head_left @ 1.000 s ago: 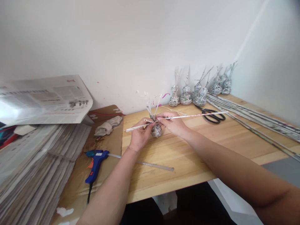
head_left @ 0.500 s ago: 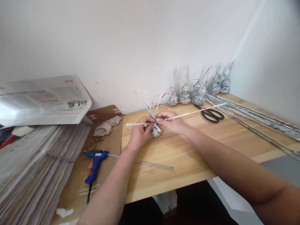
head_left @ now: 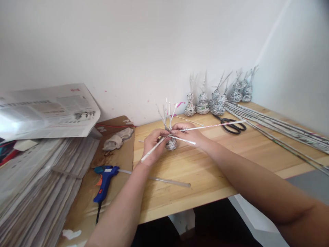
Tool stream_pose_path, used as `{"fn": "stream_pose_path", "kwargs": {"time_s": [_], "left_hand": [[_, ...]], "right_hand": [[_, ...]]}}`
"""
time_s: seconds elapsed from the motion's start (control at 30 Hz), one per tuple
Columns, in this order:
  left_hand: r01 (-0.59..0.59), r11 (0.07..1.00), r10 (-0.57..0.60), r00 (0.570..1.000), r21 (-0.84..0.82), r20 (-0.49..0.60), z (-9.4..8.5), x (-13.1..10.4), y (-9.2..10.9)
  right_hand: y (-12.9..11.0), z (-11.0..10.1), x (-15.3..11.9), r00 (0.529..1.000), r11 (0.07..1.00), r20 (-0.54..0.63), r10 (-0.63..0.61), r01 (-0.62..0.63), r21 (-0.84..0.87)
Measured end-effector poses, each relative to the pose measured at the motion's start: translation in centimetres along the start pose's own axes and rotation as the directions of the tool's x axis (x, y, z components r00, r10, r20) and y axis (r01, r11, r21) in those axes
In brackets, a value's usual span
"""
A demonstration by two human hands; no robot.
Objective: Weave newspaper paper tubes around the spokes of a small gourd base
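Note:
A small woven newspaper gourd (head_left: 171,144) stands on the wooden table, its paper spokes spreading from the top. My left hand (head_left: 155,141) is closed round the gourd's left side, fingers at the base of the spokes. One spoke (head_left: 153,150) slants forward across that hand, and another spoke (head_left: 183,140) points right under my right hand (head_left: 189,134). Several more stand up behind. My right hand pinches a long rolled paper strip (head_left: 216,125) against the top of the weave; its free end reaches right, past the scissors. The fingertips partly hide the weave.
Black-handled scissors (head_left: 232,126) and a bundle of paper tubes (head_left: 280,125) lie right. Several finished woven gourds (head_left: 203,104) line the wall. Left are a blue glue gun (head_left: 104,183) with a glue stick (head_left: 169,181), a cloth glove (head_left: 117,139) and stacked newspapers (head_left: 56,178).
The spokes have turned about the gourd: the one pointing left now slants forward, and the short front one now points right. The long strip's free end has dropped slightly.

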State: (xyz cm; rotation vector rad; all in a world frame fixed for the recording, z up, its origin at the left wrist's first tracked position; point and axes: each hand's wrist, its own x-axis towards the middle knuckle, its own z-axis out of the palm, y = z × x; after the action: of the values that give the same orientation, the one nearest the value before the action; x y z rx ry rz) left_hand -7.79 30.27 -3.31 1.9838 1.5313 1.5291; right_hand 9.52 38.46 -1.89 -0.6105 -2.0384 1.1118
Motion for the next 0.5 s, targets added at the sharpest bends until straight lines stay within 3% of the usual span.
{"fn": "stream_pose_path", "kwargs": {"time_s": [0.13, 0.23, 0.4, 0.5], "left_hand": [[-0.121, 0.98, 0.122, 0.993, 0.159, 0.005, -0.1, 0.0, 0.5], [-0.137, 0.977, 0.141, 0.99, 0.165, -0.013, 0.0, -0.1, 0.6], [-0.064, 0.996, 0.065, 0.998, 0.07, -0.004, 0.1, -0.2, 0.0], [-0.003, 1.0, 0.003, 1.0, -0.017, 0.009, -0.2, -0.1, -0.6]], "right_hand": [[0.1, 0.2, 0.0, 0.999, 0.997, 0.003, 0.042, -0.043, 0.058], [0.2, 0.5, -0.1, 0.999, 0.998, -0.011, 0.03, -0.029, 0.062], [0.1, 0.3, -0.2, 0.999, 0.997, -0.012, 0.036, -0.035, 0.064], [-0.1, -0.3, -0.2, 1.0, 0.998, -0.005, -0.01, 0.009, -0.061]]}}
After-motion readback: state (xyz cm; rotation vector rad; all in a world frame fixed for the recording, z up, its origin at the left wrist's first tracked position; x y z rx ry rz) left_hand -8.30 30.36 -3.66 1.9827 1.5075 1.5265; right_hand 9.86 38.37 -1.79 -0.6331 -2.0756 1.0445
